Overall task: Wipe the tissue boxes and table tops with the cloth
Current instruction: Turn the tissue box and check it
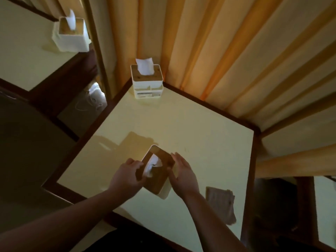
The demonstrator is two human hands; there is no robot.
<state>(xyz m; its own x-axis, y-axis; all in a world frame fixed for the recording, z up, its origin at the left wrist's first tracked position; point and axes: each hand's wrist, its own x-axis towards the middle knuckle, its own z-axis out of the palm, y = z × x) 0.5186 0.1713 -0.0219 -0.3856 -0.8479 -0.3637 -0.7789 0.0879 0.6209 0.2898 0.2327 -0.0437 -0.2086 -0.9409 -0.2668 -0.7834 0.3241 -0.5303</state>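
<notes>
A white tissue box with a wooden lid [157,180] stands near the front of the cream table top [200,142]. My left hand [128,176] grips its left edge, fingers curled over the lid. On the box's right side rests my right hand [182,171], fingers straight. The folded grey-brown cloth [221,204] lies flat on the table to the right of my right forearm, held by neither hand. A second tissue box [147,81] stands at the table's far corner. On the neighbouring table at the upper left sits a third tissue box [71,34].
Orange-yellow curtains [218,51] hang behind the table. Dark wooden trim [252,179] frames each table top. A dark chair or seat [27,142] fills the left side. Another table's edge [325,211] shows at the lower right.
</notes>
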